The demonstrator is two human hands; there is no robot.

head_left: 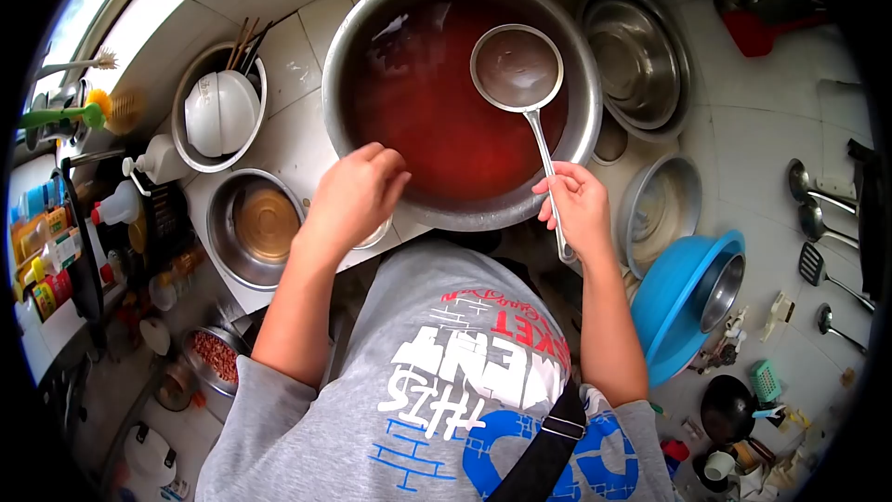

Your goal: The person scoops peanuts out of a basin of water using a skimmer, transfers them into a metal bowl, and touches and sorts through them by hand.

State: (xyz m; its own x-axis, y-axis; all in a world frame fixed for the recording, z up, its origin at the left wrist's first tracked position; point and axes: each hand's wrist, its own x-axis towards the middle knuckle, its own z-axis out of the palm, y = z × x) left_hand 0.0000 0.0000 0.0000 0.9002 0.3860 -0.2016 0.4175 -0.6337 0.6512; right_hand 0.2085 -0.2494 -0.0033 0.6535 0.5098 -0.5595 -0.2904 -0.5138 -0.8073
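Note:
A wide metal pot [332, 84] full of reddish-brown liquid [418, 130] stands in front of me. My right hand [578, 209] has its fingers closed round the metal handle of a round, long-handled strainer [518, 70]. The strainer's head is over the right part of the liquid; I cannot tell whether it touches the surface. My left hand [360, 191] is by the pot's near left rim, its fingers curled together. What those fingers hold, if anything, is hidden.
Left of the pot stand a metal pot with white bowls [221, 113] and a metal basin [216, 214]. To the right are stacked metal basins [641, 60], another basin [662, 209] and a blue basin [674, 316]. Several utensils [813, 265] hang at far right.

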